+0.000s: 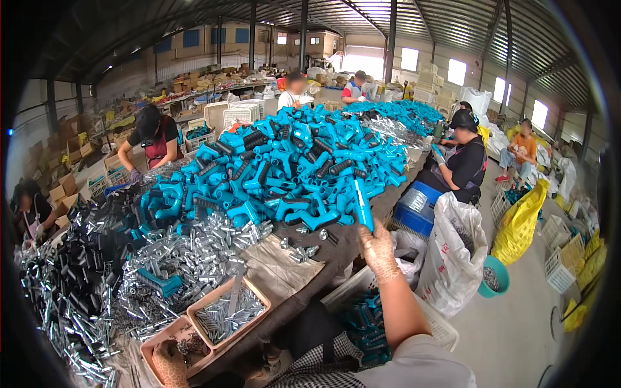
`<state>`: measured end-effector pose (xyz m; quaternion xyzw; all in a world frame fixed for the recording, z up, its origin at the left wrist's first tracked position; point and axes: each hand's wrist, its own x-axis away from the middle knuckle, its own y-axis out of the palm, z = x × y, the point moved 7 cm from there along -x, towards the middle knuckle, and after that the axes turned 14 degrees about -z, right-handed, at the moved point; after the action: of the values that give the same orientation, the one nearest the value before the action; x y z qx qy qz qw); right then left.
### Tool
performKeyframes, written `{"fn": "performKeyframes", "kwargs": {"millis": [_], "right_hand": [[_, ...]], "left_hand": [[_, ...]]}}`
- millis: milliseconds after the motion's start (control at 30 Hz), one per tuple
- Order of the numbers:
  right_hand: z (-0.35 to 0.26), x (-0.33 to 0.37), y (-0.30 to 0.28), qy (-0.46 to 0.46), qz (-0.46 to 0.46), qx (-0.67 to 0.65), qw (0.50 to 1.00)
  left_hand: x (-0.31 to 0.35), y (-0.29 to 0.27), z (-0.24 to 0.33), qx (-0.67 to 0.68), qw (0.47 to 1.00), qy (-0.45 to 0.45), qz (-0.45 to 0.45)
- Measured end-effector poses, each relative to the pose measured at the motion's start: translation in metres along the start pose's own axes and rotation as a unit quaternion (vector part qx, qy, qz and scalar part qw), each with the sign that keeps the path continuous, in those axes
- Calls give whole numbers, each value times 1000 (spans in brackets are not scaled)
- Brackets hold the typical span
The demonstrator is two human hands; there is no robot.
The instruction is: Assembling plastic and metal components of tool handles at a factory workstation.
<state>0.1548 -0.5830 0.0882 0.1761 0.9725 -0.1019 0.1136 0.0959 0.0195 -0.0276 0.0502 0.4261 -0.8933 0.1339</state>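
Head view: one left hand (169, 363) rests in the nearer of two pink trays (246, 328), by its small dark parts (193, 346); I can't tell whether those fingers grip any. One right hand (380, 252) has its fingers closed round the lower end of one blue tool (362, 204), which juts up and away beyond them. Farther off, one heap of blue casings (304, 168), too many to count, covers the worktop (343, 252).

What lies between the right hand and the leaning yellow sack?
In the head view, a blue bin and crumpled white plastic lie nearer the right hand, then a white sack comes before the leaning yellow sack.
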Motion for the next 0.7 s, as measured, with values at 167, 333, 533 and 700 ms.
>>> {"fn": "performKeyframes", "kwargs": {"millis": [167,333,533,700], "right_hand": [[-2,2,-5,-14,19,-8,1000],[-7,7,24,-13,-18,14,1000],[-13,4,70,-47,-89,98,990],[-10,28,171,-51,-286,90,953]], "left_hand": [[-1,1,-3,43,999,-15,-7],[5,-1,3,55,998,-33,-29],[16,-2,-9,44,998,22,33],[33,-34,23,106,985,110,80]]}}
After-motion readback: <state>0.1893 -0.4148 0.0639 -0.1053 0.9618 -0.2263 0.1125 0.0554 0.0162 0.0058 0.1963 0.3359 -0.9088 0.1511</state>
